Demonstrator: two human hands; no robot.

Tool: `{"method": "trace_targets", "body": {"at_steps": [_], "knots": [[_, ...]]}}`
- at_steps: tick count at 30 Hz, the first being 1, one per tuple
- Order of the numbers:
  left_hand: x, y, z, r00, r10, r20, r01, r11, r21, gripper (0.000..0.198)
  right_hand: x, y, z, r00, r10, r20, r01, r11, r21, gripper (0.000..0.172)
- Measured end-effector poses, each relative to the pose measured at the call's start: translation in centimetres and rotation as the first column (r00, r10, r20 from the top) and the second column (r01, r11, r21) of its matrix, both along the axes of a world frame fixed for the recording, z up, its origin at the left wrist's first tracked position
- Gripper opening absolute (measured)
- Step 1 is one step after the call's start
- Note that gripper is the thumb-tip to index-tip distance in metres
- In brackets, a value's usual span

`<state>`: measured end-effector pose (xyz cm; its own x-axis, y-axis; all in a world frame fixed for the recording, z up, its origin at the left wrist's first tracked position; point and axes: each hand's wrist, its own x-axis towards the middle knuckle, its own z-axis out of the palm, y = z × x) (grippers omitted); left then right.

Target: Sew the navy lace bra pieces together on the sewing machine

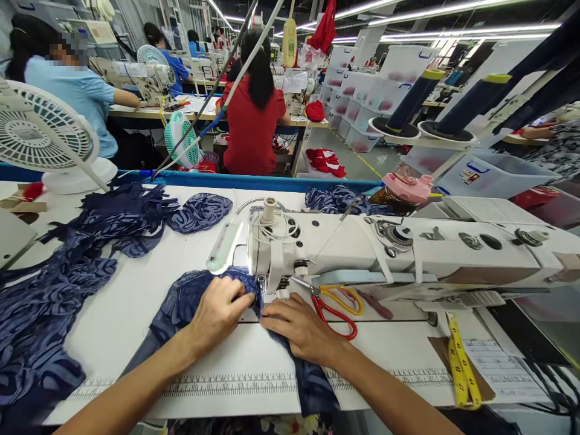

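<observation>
Navy patterned fabric [181,296] lies under the needle end of a white sewing machine [335,241]. My left hand [222,308] presses on the fabric just left of the presser foot, its fingers curled with the thumb against the cloth. On the other side my right hand [299,326] holds the fabric's edge close to the needle, fingertips pressed together on it. From under the right hand a dark strip of the cloth hangs towards the table's front edge. Scissors [335,308] with red and yellow handles rest beside the right hand, below the machine arm.
Piles of navy fabric pieces [54,302] cover the table's left side. A white fan [49,127] stands behind them. A yellow tape measure [461,368] lies at right, and thread cones [414,99] rise behind the machine. Co-workers sit at machines ahead.
</observation>
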<state>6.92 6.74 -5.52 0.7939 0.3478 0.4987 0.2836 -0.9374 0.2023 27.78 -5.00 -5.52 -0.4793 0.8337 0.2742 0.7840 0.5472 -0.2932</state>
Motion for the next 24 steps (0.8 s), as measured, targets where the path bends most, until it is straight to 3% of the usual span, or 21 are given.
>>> {"method": "trace_targets", "body": {"at_steps": [3, 12, 20, 24], "knots": [[-0.1, -0.3, -0.3, 0.999, -0.048, -0.017, 0.05, 0.987, 0.15, 0.029, -0.2, -0.4, 0.0, 1.0, -0.002, 0.029, 0.001, 0.999, 0.035, 0.044], [-0.1, -1.5, -1.2, 0.999, -0.045, -0.031, 0.05, 0.982, 0.183, 0.031, -0.2, -0.8, -0.1, 1.0, -0.004, -0.003, 0.004, 1.0, 0.002, 0.047], [0.9, 1.6, -1.0, 0.991, -0.113, -0.074, 0.125, 0.977, 0.172, 0.032, 0.0, -0.4, -0.8, 0.995, -0.092, 0.029, 0.093, 0.995, -0.021, 0.058], [1.3, 0.1, -0.9, 0.995, -0.007, -0.104, 0.03, 0.976, 0.215, 0.025, -0.4, -0.4, -0.5, 0.992, -0.107, 0.069, 0.11, 0.992, -0.053, 0.058]]}}
